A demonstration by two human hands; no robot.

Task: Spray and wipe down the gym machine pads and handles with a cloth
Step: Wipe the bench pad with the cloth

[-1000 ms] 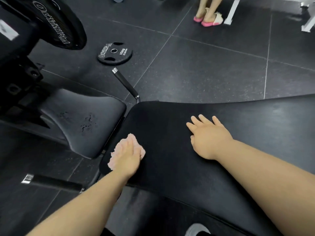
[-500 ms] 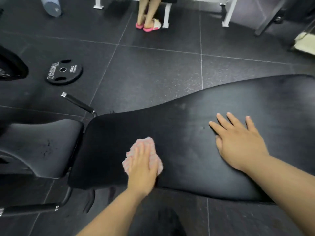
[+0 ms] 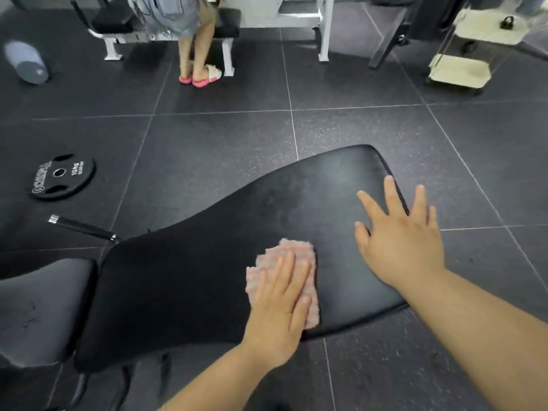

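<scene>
Gym cleaning: a person is wiping a black pad (image 3: 192, 277) with 2 bare hands at work. The left hand (image 3: 277, 310) is pressing a pink cloth (image 3: 284, 252) flat against the pad with straight fingers, not clutching it. The right hand (image 3: 400, 241) is lying spread and released on the pad's wide end, fingertips reaching past the edge. The cloth, sitting toward the pad's near edge, is looking soft, light and limp (probably best driven under a flat palm). The pad is looking smooth, firm and likely slick. Its long axis is running lower left to upper right, wide end pointing away.
</scene>
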